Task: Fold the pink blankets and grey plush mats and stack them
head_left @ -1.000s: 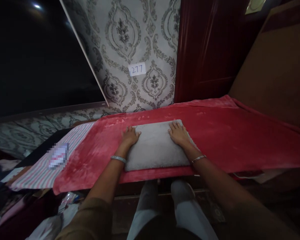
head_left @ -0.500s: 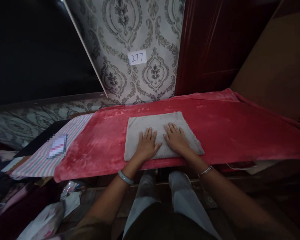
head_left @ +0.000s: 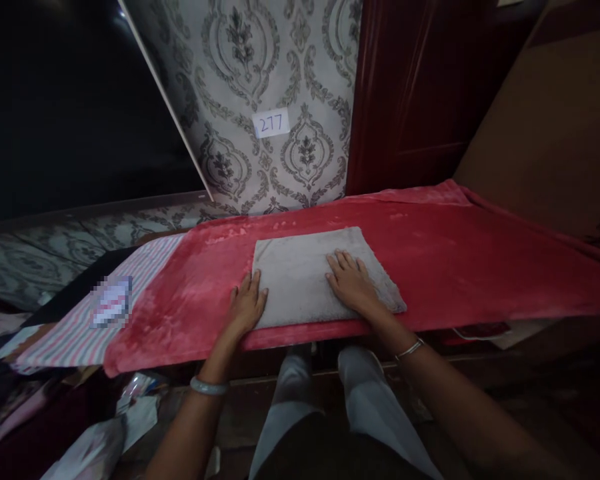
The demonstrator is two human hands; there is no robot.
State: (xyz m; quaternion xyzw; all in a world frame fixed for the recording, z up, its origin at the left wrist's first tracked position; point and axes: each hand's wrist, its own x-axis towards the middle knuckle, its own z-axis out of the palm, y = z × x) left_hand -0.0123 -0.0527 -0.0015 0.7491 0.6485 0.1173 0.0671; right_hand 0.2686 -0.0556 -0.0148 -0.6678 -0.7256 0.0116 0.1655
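Observation:
A grey, plush-looking folded cloth (head_left: pixel 295 280) lies flat on a red fuzzy blanket (head_left: pixel 455 260). My left hand (head_left: pixel 247 303) rests at the cloth's left edge, fingers stretched out, partly over the red blanket. On the right part of the cloth, my right hand (head_left: pixel 350 280) lies flat with its fingers spread. Neither hand grips anything. Each wrist wears a bracelet.
Left of the red blanket is a striped cloth (head_left: pixel 147 260) with a blurred-out item (head_left: pixel 111 302) on it. A large dark screen (head_left: pixel 80 100) stands at the back left. Bags and papers (head_left: pixel 140 417) lie low on the left. A paper marked 277 (head_left: pixel 271 123) is on the wall.
My left hand has slid left from the middle of the grey cloth to its left edge. My right hand stays on the cloth in about the same place.

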